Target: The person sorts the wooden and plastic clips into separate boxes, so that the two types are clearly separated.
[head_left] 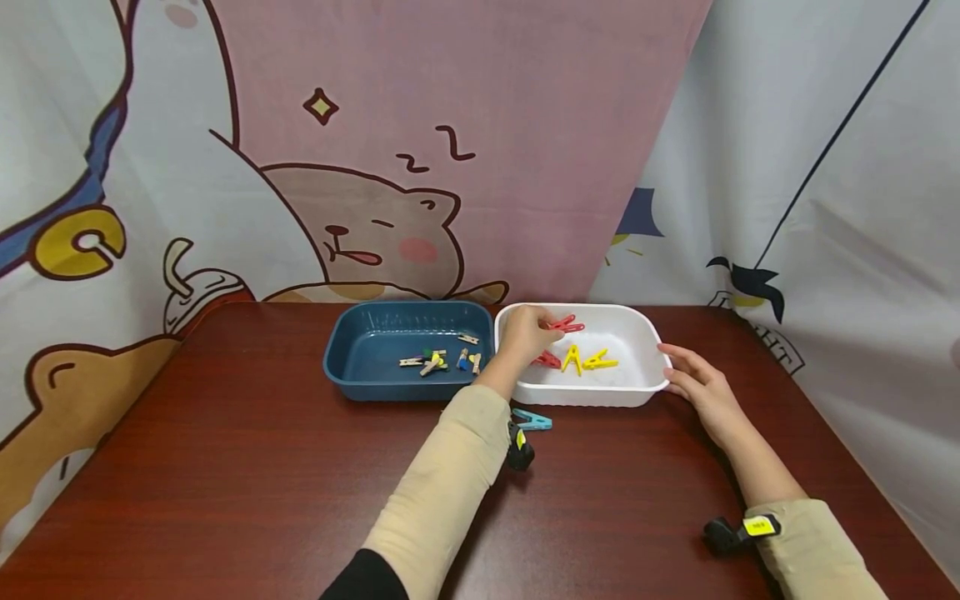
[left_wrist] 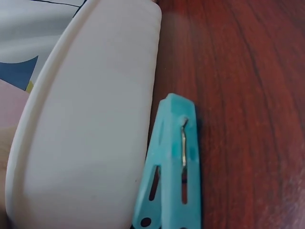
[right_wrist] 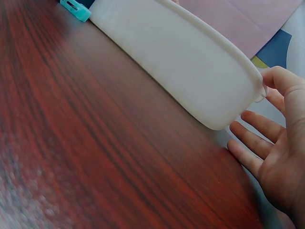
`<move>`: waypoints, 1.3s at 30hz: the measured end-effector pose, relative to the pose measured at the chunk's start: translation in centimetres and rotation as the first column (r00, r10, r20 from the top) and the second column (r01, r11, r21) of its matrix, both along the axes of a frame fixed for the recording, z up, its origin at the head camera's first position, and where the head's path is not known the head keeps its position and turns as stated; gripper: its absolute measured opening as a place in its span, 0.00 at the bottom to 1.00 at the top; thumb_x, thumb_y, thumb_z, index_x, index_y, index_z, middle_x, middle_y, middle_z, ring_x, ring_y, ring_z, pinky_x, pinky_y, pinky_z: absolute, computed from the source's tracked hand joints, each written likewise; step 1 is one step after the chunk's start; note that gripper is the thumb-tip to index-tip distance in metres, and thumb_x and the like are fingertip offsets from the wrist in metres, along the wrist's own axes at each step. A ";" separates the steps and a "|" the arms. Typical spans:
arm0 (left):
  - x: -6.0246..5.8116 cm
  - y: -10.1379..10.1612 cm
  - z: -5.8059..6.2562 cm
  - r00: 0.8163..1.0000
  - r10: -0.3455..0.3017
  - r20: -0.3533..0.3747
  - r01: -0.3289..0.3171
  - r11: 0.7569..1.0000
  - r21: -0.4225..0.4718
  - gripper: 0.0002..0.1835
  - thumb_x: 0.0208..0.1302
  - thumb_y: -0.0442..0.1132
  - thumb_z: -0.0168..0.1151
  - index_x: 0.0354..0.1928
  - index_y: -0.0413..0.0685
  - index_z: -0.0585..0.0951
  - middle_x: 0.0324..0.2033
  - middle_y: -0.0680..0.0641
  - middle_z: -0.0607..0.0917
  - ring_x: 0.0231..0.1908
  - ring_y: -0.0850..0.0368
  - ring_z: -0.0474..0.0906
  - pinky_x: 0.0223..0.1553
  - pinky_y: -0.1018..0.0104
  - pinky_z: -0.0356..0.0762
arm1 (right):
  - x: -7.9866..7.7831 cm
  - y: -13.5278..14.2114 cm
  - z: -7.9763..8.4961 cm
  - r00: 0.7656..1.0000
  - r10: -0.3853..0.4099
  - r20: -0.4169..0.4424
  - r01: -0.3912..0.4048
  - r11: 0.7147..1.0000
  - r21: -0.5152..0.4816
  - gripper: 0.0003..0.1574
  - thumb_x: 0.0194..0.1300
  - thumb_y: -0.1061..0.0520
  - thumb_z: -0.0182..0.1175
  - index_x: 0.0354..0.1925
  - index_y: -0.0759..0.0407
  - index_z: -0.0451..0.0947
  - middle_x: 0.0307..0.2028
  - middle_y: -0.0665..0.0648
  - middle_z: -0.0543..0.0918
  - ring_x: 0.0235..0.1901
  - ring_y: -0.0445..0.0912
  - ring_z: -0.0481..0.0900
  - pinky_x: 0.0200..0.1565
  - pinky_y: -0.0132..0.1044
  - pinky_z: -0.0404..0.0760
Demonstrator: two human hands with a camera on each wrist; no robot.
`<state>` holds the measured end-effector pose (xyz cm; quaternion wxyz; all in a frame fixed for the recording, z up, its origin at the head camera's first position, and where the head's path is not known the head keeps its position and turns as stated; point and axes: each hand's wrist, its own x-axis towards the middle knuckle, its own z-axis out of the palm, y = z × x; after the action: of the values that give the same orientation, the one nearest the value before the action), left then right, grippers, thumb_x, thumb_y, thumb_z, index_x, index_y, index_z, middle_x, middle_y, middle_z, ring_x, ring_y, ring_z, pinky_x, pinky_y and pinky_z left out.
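My left hand reaches over the white tray and pinches a red clothespin above its inside. Another red clothespin lies in the tray, partly covered by the hand. Beside it are yellow clothespins. My right hand is at the tray's right end, thumb and a finger gripping the rim; its other fingers spread loosely below the rim in the right wrist view. A light blue clothespin lies on the table against the tray's front side.
A dark blue tray stands left of the white one, close alongside. Several small wooden clothespins, some with coloured parts, lie in it. Both stand on a brown wooden table, before a printed cloth backdrop.
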<state>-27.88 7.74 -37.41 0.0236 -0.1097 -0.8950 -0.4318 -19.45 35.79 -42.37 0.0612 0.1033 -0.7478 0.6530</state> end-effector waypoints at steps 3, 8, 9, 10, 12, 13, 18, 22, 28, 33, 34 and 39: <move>0.1 0.0 0.0 1.000 0.006 0.011 -0.006 1.000 0.000 0.11 0.56 0.40 0.71 0.40 0.45 0.87 0.31 0.52 0.83 0.30 0.60 0.72 0.29 0.74 0.69 | 0.0 0.0 0.0 1.000 0.001 0.002 -0.001 1.000 -0.004 0.25 0.70 0.62 0.56 0.63 0.64 0.69 0.51 0.45 0.76 0.48 0.36 0.75 0.42 0.26 0.77; 0.1 0.1 -0.1 0.999 0.017 0.029 -0.017 1.000 0.005 0.10 0.56 0.40 0.71 0.40 0.45 0.87 0.31 0.52 0.81 0.31 0.60 0.72 0.29 0.74 0.69 | 0.0 0.0 0.0 1.000 0.001 0.005 -0.001 1.000 -0.007 0.25 0.69 0.62 0.56 0.63 0.64 0.69 0.51 0.44 0.77 0.48 0.36 0.76 0.42 0.26 0.77; 0.1 0.1 -0.1 0.999 0.016 0.027 -0.016 1.000 0.002 0.10 0.56 0.40 0.71 0.40 0.45 0.87 0.31 0.52 0.82 0.31 0.59 0.72 0.30 0.73 0.70 | 0.0 0.0 0.0 1.000 0.003 0.004 -0.003 1.000 -0.007 0.25 0.69 0.62 0.56 0.63 0.64 0.69 0.51 0.44 0.77 0.48 0.36 0.75 0.42 0.26 0.77; 0.0 0.2 -0.2 1.000 0.016 0.026 -0.015 1.000 -0.004 0.10 0.57 0.40 0.71 0.40 0.45 0.87 0.31 0.52 0.82 0.31 0.59 0.72 0.30 0.73 0.70 | 0.0 0.1 0.0 1.000 0.003 0.004 -0.003 1.000 -0.007 0.25 0.69 0.62 0.56 0.63 0.64 0.69 0.51 0.44 0.77 0.48 0.36 0.75 0.42 0.26 0.77; 0.0 0.2 -0.3 1.000 0.018 0.021 -0.018 1.000 -0.020 0.11 0.57 0.40 0.71 0.41 0.46 0.87 0.31 0.51 0.82 0.33 0.59 0.73 0.33 0.72 0.71 | 0.0 0.1 0.0 1.000 0.002 0.004 -0.002 1.000 -0.004 0.25 0.69 0.62 0.56 0.63 0.64 0.69 0.51 0.44 0.76 0.48 0.36 0.75 0.43 0.26 0.77; 0.0 0.2 -0.3 1.000 0.020 0.018 -0.019 0.999 -0.029 0.11 0.57 0.41 0.71 0.41 0.46 0.87 0.32 0.51 0.82 0.33 0.59 0.73 0.34 0.72 0.71 | -0.1 0.1 0.0 1.000 0.002 0.005 -0.002 1.000 -0.001 0.25 0.70 0.62 0.56 0.63 0.64 0.69 0.51 0.44 0.76 0.48 0.36 0.75 0.43 0.26 0.77; 0.0 0.1 -0.3 0.999 0.032 0.013 -0.032 0.999 -0.026 0.13 0.59 0.42 0.70 0.44 0.47 0.86 0.35 0.50 0.83 0.37 0.58 0.74 0.40 0.69 0.73 | -0.1 0.1 -0.1 1.000 -0.003 0.010 0.003 1.000 0.003 0.25 0.69 0.61 0.56 0.63 0.63 0.69 0.51 0.44 0.76 0.48 0.35 0.75 0.43 0.26 0.77; 0.1 0.1 -0.1 0.999 0.031 0.007 -0.031 0.999 0.030 0.12 0.59 0.41 0.69 0.44 0.47 0.86 0.35 0.50 0.83 0.36 0.58 0.75 0.40 0.69 0.73 | -0.1 0.1 -0.1 1.000 -0.003 0.010 0.003 1.000 -0.003 0.25 0.69 0.61 0.56 0.63 0.63 0.69 0.51 0.44 0.77 0.48 0.35 0.76 0.43 0.27 0.77; 0.7 -0.2 0.6 1.000 0.000 -0.011 0.001 0.996 0.089 0.13 0.59 0.42 0.69 0.45 0.47 0.86 0.36 0.50 0.83 0.34 0.58 0.74 0.35 0.70 0.72 | 0.0 0.1 0.0 1.000 0.000 0.004 0.000 1.000 -0.013 0.25 0.69 0.61 0.56 0.63 0.64 0.69 0.50 0.44 0.77 0.47 0.35 0.76 0.43 0.26 0.77; 1.5 -0.6 1.2 0.997 -0.043 -0.071 0.050 0.994 0.100 0.14 0.59 0.44 0.69 0.46 0.47 0.86 0.35 0.51 0.83 0.36 0.58 0.73 0.35 0.70 0.71 | 0.0 0.1 0.0 1.000 -0.002 0.004 0.002 1.000 0.002 0.25 0.70 0.61 0.56 0.63 0.64 0.68 0.51 0.44 0.76 0.47 0.35 0.76 0.43 0.27 0.77; 1.7 -0.7 1.3 0.995 -0.051 -0.082 0.060 0.993 0.106 0.14 0.59 0.44 0.70 0.45 0.47 0.86 0.35 0.51 0.84 0.36 0.58 0.72 0.35 0.70 0.71 | 0.0 0.1 0.0 1.000 -0.003 0.005 0.003 1.000 0.004 0.25 0.70 0.61 0.56 0.63 0.64 0.68 0.51 0.44 0.76 0.47 0.35 0.76 0.43 0.27 0.77; 2.8 -1.2 1.7 0.986 -0.092 -0.135 0.112 0.983 0.146 0.14 0.58 0.43 0.70 0.45 0.46 0.86 0.33 0.52 0.84 0.38 0.56 0.74 0.36 0.71 0.72 | 0.0 0.1 0.0 1.000 -0.008 0.011 0.008 1.000 0.010 0.25 0.70 0.60 0.56 0.64 0.63 0.69 0.52 0.44 0.76 0.48 0.35 0.76 0.43 0.27 0.77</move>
<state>-25.08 6.57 -35.67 0.0670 -0.1810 -0.8491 -0.4918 -19.47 35.84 -42.35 0.0592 0.0973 -0.7517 0.6496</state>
